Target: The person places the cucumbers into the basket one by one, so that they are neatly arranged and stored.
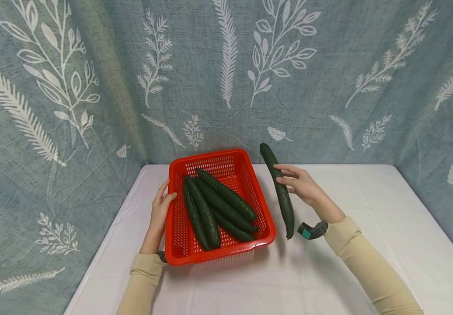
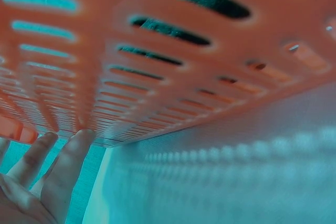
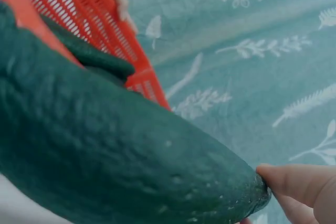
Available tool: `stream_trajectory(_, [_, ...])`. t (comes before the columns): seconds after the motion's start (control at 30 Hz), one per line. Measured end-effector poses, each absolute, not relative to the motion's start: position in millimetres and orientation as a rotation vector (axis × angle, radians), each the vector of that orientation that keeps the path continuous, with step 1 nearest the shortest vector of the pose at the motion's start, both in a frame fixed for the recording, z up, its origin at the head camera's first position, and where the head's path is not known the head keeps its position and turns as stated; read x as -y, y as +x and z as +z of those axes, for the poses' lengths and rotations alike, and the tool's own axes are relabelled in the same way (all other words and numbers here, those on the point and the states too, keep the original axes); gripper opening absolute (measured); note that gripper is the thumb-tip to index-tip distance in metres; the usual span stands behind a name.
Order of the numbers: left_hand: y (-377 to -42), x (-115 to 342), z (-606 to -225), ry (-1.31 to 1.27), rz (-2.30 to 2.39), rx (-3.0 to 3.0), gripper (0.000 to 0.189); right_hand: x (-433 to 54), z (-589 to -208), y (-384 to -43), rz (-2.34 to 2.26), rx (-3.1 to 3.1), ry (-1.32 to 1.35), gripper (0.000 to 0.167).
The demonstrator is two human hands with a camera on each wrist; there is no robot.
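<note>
My left hand (image 1: 160, 214) grips the left rim of a red plastic basket (image 1: 220, 253), thumb over the edge. In the left wrist view its fingers (image 2: 68, 166) lie along the slotted outer wall. Several dark green cucumbers (image 1: 230, 199) lie lengthwise inside the basket. To the right of the basket, my right hand (image 1: 303, 186) holds another cucumber (image 1: 283, 199) around its middle, its long body slanting from upper left to lower right. Close up in the right wrist view, that cucumber (image 3: 126, 145) crosses in front of the basket, with fingers and thumb at its far end.
A white cloth covers the table (image 1: 329, 271). Blue-green curtains (image 1: 195, 78) with white leaf prints stand behind it and on both sides. Dark wrist devices sit by both cuffs, the right one (image 1: 313, 230) near the held cucumber's lower end.
</note>
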State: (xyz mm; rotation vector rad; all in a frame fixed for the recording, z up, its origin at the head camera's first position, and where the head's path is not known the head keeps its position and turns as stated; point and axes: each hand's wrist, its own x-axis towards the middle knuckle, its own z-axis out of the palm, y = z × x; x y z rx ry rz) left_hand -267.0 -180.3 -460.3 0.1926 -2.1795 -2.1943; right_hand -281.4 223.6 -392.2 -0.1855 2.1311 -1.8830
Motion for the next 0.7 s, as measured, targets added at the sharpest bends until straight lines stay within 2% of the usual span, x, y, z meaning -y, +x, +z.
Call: stream_trajectory(0.7, [-269.0, 180.0, -464.3, 0.202, -2.192, 2.172, 0.051, -187.0, -365.8, -286.8, -1.953, -2.065, -0.196, 0.049])
